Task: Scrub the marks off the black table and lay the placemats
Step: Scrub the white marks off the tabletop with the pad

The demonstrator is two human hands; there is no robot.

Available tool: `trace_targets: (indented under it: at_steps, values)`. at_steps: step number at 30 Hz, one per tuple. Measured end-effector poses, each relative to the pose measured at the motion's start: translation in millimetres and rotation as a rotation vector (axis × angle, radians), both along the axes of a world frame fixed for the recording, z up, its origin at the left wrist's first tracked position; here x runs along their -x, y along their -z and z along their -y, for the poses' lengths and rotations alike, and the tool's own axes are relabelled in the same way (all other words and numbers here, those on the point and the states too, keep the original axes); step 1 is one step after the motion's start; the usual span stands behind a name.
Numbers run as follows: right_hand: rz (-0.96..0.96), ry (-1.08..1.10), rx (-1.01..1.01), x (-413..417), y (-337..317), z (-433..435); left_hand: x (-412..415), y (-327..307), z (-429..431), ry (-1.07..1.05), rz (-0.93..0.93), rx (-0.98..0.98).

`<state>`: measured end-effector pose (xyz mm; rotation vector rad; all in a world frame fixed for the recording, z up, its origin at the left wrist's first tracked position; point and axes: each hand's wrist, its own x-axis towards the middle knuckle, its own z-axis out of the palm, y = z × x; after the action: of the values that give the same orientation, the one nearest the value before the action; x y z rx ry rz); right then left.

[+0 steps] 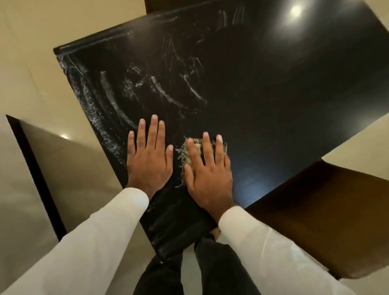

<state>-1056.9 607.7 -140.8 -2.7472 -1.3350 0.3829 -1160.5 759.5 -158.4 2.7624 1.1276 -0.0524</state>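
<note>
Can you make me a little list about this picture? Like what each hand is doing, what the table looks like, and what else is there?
table: black table, shiny, with a light reflected at the far right
marks: white streaks on the left part, beyond the hands
left hand: left hand lies flat on the table, fingers straight, holding nothing
right hand: right hand presses flat on a scrubber
scrubber: frayed tan scrubber, mostly under the right hand
placemats: none in view
nearby: brown chair at the right

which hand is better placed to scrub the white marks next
Right: the right hand presses the scrubber on the black table, near the white marks. The left hand lies flat, holding nothing.
</note>
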Motion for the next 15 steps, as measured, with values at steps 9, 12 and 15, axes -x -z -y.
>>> trace_targets:
  at_steps: [9,12,15]
  values:
    - [0.098,0.155,-0.033,-147,14,-49,-5,-2,2,-0.036,-0.047,0.009]
    - [0.098,0.208,-0.005,-114,6,-22,-11,-5,-3,-0.037,-0.059,0.004]
    - [-0.013,0.081,0.039,-68,2,-21,-30,-5,-16,-0.046,-0.025,-0.003]
